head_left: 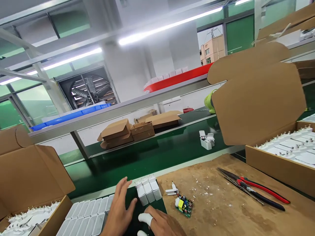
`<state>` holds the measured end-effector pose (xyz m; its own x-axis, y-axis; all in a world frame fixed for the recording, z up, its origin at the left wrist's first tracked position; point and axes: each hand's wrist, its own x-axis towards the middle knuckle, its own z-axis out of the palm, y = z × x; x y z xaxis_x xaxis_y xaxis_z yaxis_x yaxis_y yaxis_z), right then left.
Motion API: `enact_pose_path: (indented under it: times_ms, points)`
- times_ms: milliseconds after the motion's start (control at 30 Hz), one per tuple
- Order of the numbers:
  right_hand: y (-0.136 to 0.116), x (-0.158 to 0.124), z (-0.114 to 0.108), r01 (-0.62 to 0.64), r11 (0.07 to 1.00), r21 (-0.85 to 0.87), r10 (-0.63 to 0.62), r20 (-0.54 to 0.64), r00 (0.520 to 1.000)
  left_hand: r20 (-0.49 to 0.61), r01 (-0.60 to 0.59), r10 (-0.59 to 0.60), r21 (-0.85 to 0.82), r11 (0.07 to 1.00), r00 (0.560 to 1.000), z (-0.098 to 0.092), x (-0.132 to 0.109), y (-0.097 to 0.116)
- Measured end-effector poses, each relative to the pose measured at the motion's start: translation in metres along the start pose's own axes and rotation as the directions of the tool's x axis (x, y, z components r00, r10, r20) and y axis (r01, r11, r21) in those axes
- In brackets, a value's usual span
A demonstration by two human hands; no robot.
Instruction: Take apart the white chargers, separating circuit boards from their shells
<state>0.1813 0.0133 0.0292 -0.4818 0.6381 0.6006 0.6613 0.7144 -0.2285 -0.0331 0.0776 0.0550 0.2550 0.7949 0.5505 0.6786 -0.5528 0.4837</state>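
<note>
Three white rectangular plastic casings in a row. Left hand near, open, fingers spread; right hand near, fingers curled, grip cannot be told.

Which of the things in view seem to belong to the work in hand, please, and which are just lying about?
Probably in use:
- three white plug casings, between or near both hands
- rows of white casings, by the left hand
- circuit board, near the right hand

Probably just lying about:
- cardboard boxes behind
- red tray
- blue tray
</note>
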Motion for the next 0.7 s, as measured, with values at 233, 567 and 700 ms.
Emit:
enact_pose_path:
  times_ms: [233, 567, 700]
  points:
    - [-0.006, -0.006, 0.005, 0.021, 1.0, 0.016, -0.021, 0.015, 1.0, 0.051, -0.059, 0.038, 0.524, 0.849, 0.998, -0.077, -0.014, -0.059]
    - [-0.011, -0.001, -0.012, -0.058, 0.993, 0.104, 0.06, -0.017, 0.998, 0.244, -0.252, 0.202, 0.195, 0.948, 0.948, -0.025, -0.044, -0.015]
    - [-0.003, 0.005, -0.037, -0.093, 0.989, 0.118, 0.107, -0.121, 0.987, 0.166, -0.209, 0.205, 0.01, 0.978, 0.965, -0.005, -0.056, -0.003]
